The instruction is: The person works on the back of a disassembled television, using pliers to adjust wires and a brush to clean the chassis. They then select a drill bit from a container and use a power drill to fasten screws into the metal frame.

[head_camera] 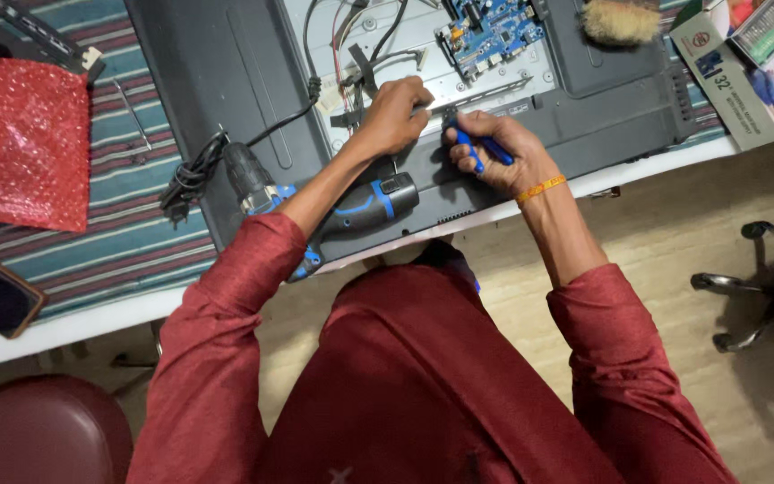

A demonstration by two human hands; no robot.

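While the back cover is off the television point(226, 81) | right hand point(494, 152) pinches a blue screwdriver point(469, 148) at its lower edge | left hand point(396, 112) closes on cables — drill point(351, 206) idle beside.

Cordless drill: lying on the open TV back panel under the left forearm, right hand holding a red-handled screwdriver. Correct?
Not quite. In the head view the screwdriver in the right hand has a blue handle, not red. The rest holds: the cordless drill lies on the open TV back panel under the left forearm, with the left hand resting further up on the panel.
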